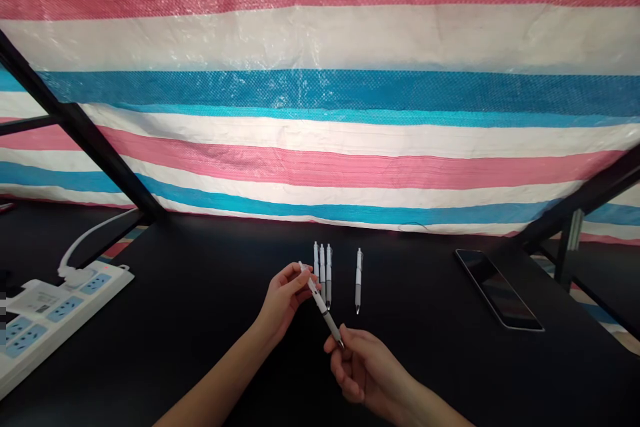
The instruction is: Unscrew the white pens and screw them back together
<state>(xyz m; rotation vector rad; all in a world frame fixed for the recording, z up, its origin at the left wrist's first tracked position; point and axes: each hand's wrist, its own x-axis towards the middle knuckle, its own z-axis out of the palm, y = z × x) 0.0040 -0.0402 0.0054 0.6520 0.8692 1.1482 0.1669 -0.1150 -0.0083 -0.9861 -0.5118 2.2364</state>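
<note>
Left grip (283, 300) and right grip (363, 367) clamped on opposite ends of a white pen (320, 303)

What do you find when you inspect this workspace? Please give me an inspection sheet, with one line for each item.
Surface: black table top, with no damage visible.
Job's things: one white pen held in the air; three white pens lying side by side; one more white pen lying apart to their right.
Clutter: smartphone lying flat at right; white power strip at left.
Grippers: left hand holds the pen's upper end; right hand pinches its tip end.
Cables: white cable runs from the power strip.
Surroundings: striped tarpaulin behind the table; black metal bars at left.
</note>
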